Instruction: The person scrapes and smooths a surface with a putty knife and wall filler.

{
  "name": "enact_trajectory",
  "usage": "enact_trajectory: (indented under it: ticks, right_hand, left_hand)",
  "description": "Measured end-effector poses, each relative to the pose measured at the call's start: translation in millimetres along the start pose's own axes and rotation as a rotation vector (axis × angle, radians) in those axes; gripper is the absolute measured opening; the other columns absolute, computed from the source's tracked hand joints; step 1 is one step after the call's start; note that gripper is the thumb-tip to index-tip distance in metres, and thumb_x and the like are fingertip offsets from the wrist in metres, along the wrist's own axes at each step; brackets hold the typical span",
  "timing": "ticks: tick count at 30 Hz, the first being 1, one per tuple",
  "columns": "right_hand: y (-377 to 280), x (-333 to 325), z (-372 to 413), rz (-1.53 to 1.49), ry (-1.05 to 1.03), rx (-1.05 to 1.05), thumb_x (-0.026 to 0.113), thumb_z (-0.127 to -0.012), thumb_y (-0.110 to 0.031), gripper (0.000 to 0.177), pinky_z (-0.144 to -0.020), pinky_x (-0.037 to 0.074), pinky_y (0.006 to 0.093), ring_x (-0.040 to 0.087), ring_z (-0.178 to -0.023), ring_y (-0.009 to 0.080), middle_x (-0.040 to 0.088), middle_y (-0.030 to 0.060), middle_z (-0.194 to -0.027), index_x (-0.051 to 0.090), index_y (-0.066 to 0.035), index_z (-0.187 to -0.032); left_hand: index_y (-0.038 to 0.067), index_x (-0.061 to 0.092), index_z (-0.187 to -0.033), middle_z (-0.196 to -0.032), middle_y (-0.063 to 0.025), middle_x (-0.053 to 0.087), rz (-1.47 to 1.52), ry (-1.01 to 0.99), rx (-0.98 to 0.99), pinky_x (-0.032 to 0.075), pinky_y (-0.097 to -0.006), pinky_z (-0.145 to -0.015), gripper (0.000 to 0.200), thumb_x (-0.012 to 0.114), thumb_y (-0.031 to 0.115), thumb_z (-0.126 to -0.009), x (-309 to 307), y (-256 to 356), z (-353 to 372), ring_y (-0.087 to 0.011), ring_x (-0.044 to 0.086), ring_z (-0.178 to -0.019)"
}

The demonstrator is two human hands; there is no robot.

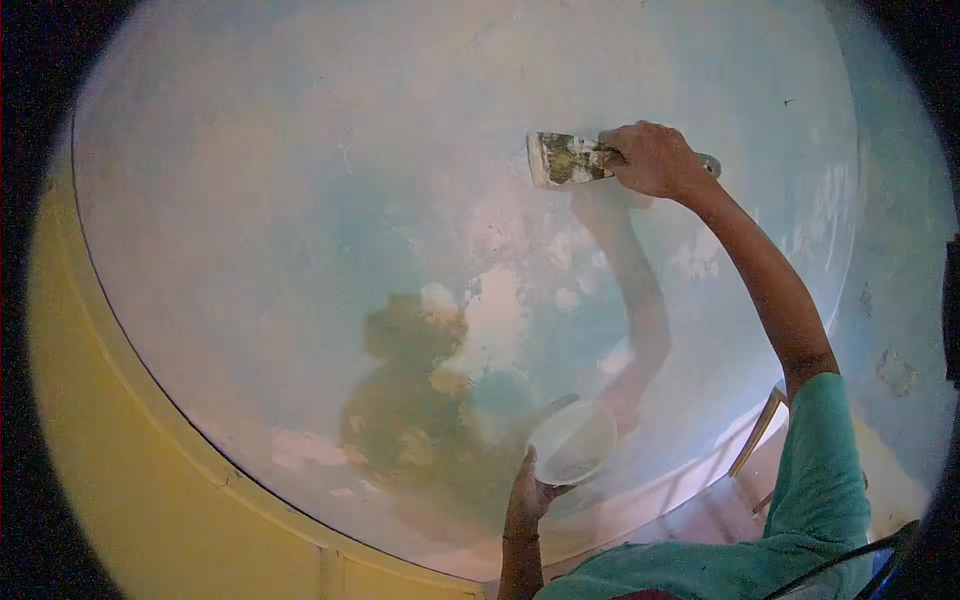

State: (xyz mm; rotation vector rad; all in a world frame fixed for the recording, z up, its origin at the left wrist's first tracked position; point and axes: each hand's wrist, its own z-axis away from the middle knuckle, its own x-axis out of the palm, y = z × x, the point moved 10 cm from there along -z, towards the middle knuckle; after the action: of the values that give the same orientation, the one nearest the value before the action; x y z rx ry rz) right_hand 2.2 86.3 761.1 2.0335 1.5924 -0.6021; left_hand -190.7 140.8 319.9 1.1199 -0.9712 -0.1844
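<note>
My right hand point(655, 162) is closed around the handle of a putty knife point(568, 160). Its wide blade, smeared with white and dark residue, points left and lies at or very near the wall point(270, 180); exact contact is hard to tell. Lower down, my left hand point(530, 490) grips a round, whitish plastic bowl point(580, 445) by its edge, with the thumb on the near side. A dark strip shows along the bowl's upper left; I cannot make out what it is. Pale, uneven patches point(495, 310) mark the blue-green wall between the two hands.
A yellow wall section point(130, 430) borders the left and lower left. At lower right, a wooden leg or bar point(758, 432) stands near the floor point(700, 515). A bluish wall with worn spots point(895, 370) runs along the right. Dark cables point(860, 555) cross by my sleeve.
</note>
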Motion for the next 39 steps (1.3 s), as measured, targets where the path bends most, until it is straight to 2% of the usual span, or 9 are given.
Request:
enact_trajectory:
  ticks: [5, 9, 16, 22, 27, 30, 31, 35, 39]
  right_hand:
    - [-34.1, 5.2, -15.7, -0.086, 0.084, -0.121, 0.051, -0.069, -0.022, 0.025, -0.07, 0.045, 0.0419, 0.056, -0.081, 0.0315, 0.06, 0.0137, -0.082, 0.059, -0.006, -0.086]
    - [-65.7, 7.6, -24.3, 0.015, -0.118, -0.135, 0.051, -0.07, -0.024, 0.029, -0.072, 0.045, 0.0418, 0.055, -0.085, 0.03, 0.059, 0.0127, -0.084, 0.059, -0.007, -0.092]
    - [-36.8, -14.8, -35.2, 0.057, -0.036, -0.149, 0.052, -0.067, -0.023, 0.025, -0.068, 0.045, 0.042, 0.057, -0.075, 0.0302, 0.059, 0.0133, -0.077, 0.061, -0.007, -0.084]
    - [-80.7, -0.1, -33.1, 0.119, -0.044, -0.273, 0.052, -0.063, -0.021, 0.021, -0.063, 0.046, 0.0424, 0.057, -0.075, 0.0291, 0.059, 0.0129, -0.076, 0.06, -0.007, -0.077]
    - [-46.2, -6.6, -43.8, 0.146, -0.071, -0.21, 0.055, -0.062, -0.02, 0.03, -0.064, 0.047, 0.0417, 0.058, -0.076, 0.028, 0.06, 0.0115, -0.08, 0.062, -0.01, -0.089]
    - [-53.8, -18.4, -39.0, 0.086, 0.092, -0.284, 0.055, -0.062, -0.019, 0.028, -0.063, 0.047, 0.0412, 0.058, -0.074, 0.0278, 0.06, 0.0118, -0.078, 0.062, -0.009, -0.087]
    - [-58.9, -13.2, -41.0, 0.073, 0.002, -0.281, 0.052, -0.068, -0.031, 0.031, -0.061, 0.048, 0.0436, 0.06, -0.07, 0.0325, 0.061, 0.0167, -0.075, 0.062, -0.004, -0.077]
    - [-92.6, -1.6, -41.0, 0.079, -0.041, -0.302, 0.053, -0.061, -0.018, 0.02, -0.06, 0.046, 0.0413, 0.058, -0.067, 0.0307, 0.059, 0.0153, -0.068, 0.062, -0.007, -0.075]
    - [-87.7, -9.5, -37.1, 0.085, -0.032, -0.301, 0.053, -0.062, -0.018, 0.018, -0.062, 0.045, 0.0421, 0.057, -0.07, 0.0311, 0.059, 0.0153, -0.071, 0.061, -0.007, -0.074]
  left_hand:
    - [0.008, 0.022, -0.129, -0.125, -0.0163, 0.036, -0.01, -0.044, 0.016, 0.043, -0.0503, -0.081, 0.065, 0.032, 0.054, -0.083, 10.6, -2.6, 0.5, -0.0341, 0.044, -0.108]
    - [0.009, 0.023, -0.129, -0.125, -0.0159, 0.036, -0.061, -0.025, -0.017, 0.042, -0.05, -0.082, 0.063, 0.031, 0.052, -0.084, 11.6, -8.3, -1.3, -0.0333, 0.043, -0.109]
    - [0.008, 0.025, -0.128, -0.125, -0.0155, 0.036, 0.017, -0.048, 0.002, 0.041, -0.0493, -0.084, 0.061, 0.032, 0.05, -0.085, 16.4, -6.3, 2.3, -0.034, 0.042, -0.11]
    - [0.005, 0.025, -0.128, -0.122, -0.0171, 0.04, -0.021, -0.034, -0.014, 0.043, -0.0475, -0.083, 0.061, 0.032, 0.049, -0.086, 26.7, -6.6, -2.3, -0.0319, 0.046, -0.106]
    - [0.008, 0.025, -0.129, -0.126, -0.0146, 0.036, -0.017, -0.026, -0.031, 0.04, -0.0502, -0.084, 0.063, 0.03, 0.053, -0.084, 22.4, -8.8, -1.5, -0.0336, 0.041, -0.111]
    - [0.008, 0.024, -0.129, -0.127, -0.0145, 0.036, 0.009, -0.037, -0.055, 0.04, -0.0504, -0.085, 0.063, 0.031, 0.053, -0.084, 18.0, -13.1, -4.0, -0.0335, 0.041, -0.111]
    - [0.008, 0.024, -0.129, -0.127, -0.0146, 0.035, 0.001, -0.041, -0.05, 0.039, -0.0506, -0.085, 0.063, 0.031, 0.053, -0.084, 20.8, -11.6, -3.3, -0.0337, 0.04, -0.112]
    - [0.008, 0.024, -0.129, -0.128, -0.0146, 0.034, 0.03, -0.005, -0.089, 0.039, -0.0511, -0.085, 0.064, 0.032, 0.053, -0.084, 25.6, -11.4, -1.2, -0.0345, 0.04, -0.112]
    - [0.005, 0.025, -0.127, -0.122, -0.0171, 0.04, 0.035, -0.057, -0.039, 0.045, -0.0473, -0.082, 0.059, 0.032, 0.047, -0.086, 37.8, -2.1, 4.7, -0.0314, 0.047, -0.106]
